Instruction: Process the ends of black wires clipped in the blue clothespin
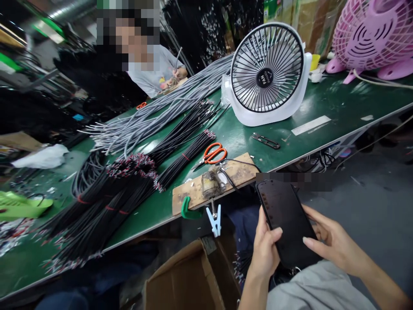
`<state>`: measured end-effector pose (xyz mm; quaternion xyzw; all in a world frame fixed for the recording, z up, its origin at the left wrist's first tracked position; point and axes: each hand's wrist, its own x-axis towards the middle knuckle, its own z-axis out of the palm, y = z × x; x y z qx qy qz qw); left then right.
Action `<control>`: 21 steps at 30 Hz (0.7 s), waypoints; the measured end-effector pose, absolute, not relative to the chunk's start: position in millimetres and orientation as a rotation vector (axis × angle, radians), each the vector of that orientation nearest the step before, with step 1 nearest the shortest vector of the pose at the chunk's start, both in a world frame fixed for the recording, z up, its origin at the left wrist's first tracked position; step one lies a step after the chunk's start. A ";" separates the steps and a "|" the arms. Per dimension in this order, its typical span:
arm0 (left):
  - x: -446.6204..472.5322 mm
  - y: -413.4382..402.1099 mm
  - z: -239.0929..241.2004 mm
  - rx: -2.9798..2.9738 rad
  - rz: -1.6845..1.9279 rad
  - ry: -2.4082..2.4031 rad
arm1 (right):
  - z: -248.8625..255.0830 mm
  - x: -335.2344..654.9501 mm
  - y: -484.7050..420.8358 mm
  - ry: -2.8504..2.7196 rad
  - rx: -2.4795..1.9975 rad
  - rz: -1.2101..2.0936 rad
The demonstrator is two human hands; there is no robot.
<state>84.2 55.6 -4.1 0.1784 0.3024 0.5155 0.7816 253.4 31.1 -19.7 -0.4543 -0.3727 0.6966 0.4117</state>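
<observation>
A dark smartphone [285,219] is held low in front of my lap, its screen facing me. My left hand [267,247] grips the phone's left side with the thumb bent over the edge. From the other side my right hand [332,241] supports it, fingers behind and thumb over the screen's right part. Nearest on the bench is a wooden board [248,170] with a small motor-like part [211,184] on it. A green clamp [189,209] and a light-blue clothespin [214,219] sit at its front edge.
On the green table [232,142] lie black cable bundles [129,193], grey cables [155,114], orange-handled scissors [214,153] and thread snips [266,141]. A white fan [267,77] and a pink fan [371,38] stand behind. A cardboard box [183,280] is below. A person [151,73] works across the table.
</observation>
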 end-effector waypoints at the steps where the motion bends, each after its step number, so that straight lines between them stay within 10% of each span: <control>1: 84.6 55.4 -4.4 0.390 1.115 0.666 | -19.7 253.1 31.1 -0.939 -1.145 1.752; 21: 82.5 50.2 -16.2 0.480 1.114 0.605 | -12.6 238.4 30.6 -1.036 -1.279 1.545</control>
